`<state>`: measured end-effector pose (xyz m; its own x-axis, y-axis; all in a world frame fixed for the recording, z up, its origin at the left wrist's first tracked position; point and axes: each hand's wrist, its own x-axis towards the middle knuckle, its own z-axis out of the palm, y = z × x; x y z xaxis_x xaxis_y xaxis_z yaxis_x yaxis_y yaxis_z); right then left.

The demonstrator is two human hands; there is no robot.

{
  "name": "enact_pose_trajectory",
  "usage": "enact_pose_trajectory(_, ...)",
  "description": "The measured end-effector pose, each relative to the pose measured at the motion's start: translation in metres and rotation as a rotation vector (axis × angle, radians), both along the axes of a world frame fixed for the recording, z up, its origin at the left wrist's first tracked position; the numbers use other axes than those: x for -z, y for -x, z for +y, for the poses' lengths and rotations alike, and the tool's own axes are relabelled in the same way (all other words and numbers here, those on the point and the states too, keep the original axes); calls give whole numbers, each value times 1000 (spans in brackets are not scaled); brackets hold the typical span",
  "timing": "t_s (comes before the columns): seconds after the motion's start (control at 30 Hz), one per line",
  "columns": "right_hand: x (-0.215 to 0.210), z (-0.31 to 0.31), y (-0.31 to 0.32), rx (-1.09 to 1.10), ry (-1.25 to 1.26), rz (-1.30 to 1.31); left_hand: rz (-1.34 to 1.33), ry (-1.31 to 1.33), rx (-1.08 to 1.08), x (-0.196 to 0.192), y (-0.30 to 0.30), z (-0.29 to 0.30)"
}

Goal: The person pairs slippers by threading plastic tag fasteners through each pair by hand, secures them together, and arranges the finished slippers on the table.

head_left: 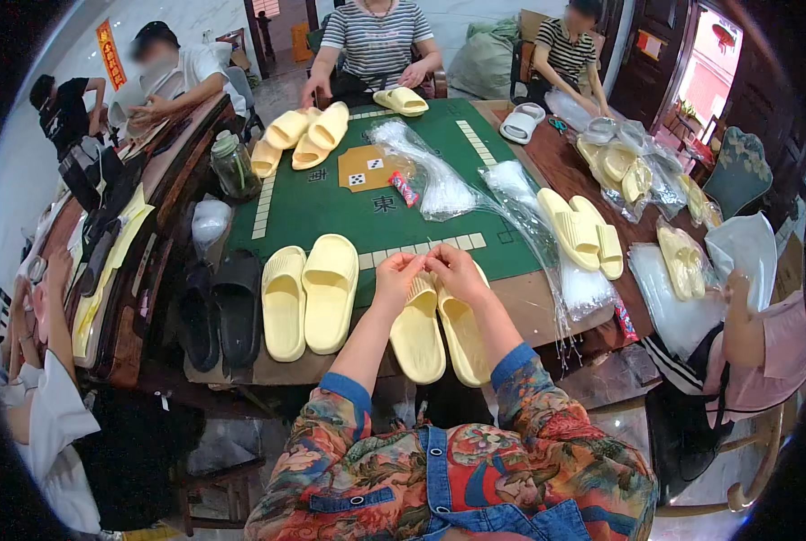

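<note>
My left hand (pixel 397 277) and my right hand (pixel 458 274) meet with fingertips pinched together at the table's near edge. A thin pale strand seems to poke up between them; the fingers hide what it is. Below them lies a pair of pale yellow slippers (pixel 418 347), toes pointing away, partly covered by my hands and wrists. Left of my left forearm is another yellow pair (pixel 331 302), side by side. To the right, a yellow pair (pixel 572 230) lies beside bundles of clear plastic strands (pixel 587 290).
Black slippers (pixel 239 307) and a glass jar (pixel 233 167) stand left. More yellow slippers (pixel 326 126) and a strand bundle (pixel 448 189) lie on the green mat (pixel 317 207). Bagged slippers (pixel 621 167) lie at right. Several people sit around the table, one close on my right.
</note>
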<state>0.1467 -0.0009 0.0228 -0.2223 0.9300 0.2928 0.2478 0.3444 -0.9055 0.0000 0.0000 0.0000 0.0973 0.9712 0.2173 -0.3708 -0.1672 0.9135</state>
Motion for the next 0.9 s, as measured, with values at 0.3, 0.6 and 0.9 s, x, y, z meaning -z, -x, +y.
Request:
enact_pose_trajectory(0.3, -10, -6, 4, 62, -39, -131, -60, 23, -75, 9, -4, -3)
enact_pose_trajectory(0.6, -1, -5, 6, 39, 15, -81, -45, 69, -17, 7, -2, -7)
enact_pose_trajectory(0.9, 0, -4, 6, 43, 37, -2, -70, 110, -123, 7, -1, -8)
